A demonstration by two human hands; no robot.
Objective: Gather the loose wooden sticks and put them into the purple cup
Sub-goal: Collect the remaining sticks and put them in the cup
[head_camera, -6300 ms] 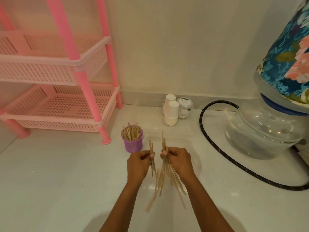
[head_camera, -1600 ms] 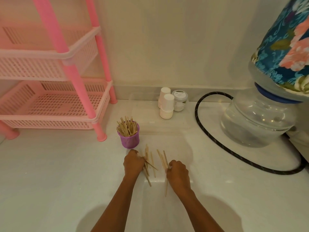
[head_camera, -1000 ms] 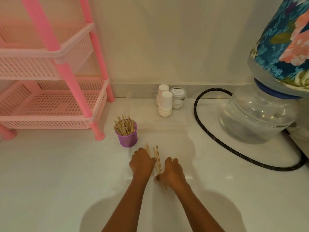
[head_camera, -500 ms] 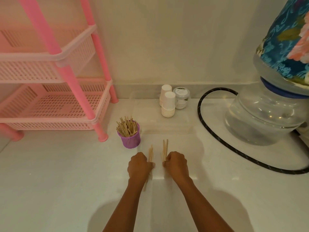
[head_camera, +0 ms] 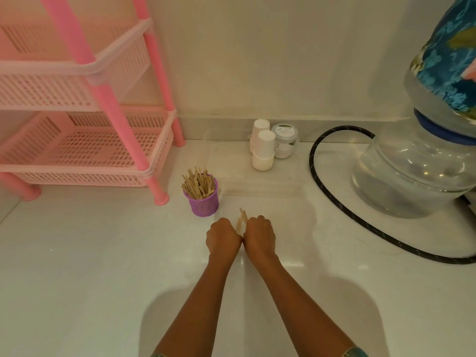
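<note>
Wooden sticks (head_camera: 242,219), a thin bundle, poke up just below the centre of the frame, clasped between a person's two fists with only the pale tips showing above the knuckles. The left hand (head_camera: 222,238) and the right hand (head_camera: 258,237) are pressed side by side, backs to the camera, the fingers of both curled in around the bundle; the fingertips themselves are hidden under the hands. Both bare forearms reach in from the bottom edge over a glossy white floor (head_camera: 77,279).

Just up and to the left of the hands stands the purple cup (head_camera: 204,203), upright and packed with a sheaf of sticks (head_camera: 197,185) that fan out above its rim. Beside the cup, a leg of the pink plastic rack (head_camera: 77,155) meets the floor; its two slotted shelves fill the upper left of the frame.

Against the wall at upper centre sit two stacks of white paper cups (head_camera: 263,150) and, touching them on the right, a small lidded jar (head_camera: 284,141). A black hose (head_camera: 317,176) curves across the floor towards the lower right, looping round a clear water bottle (head_camera: 412,176) whose upper part is draped in floral cloth (head_camera: 450,63) at the right edge.
</note>
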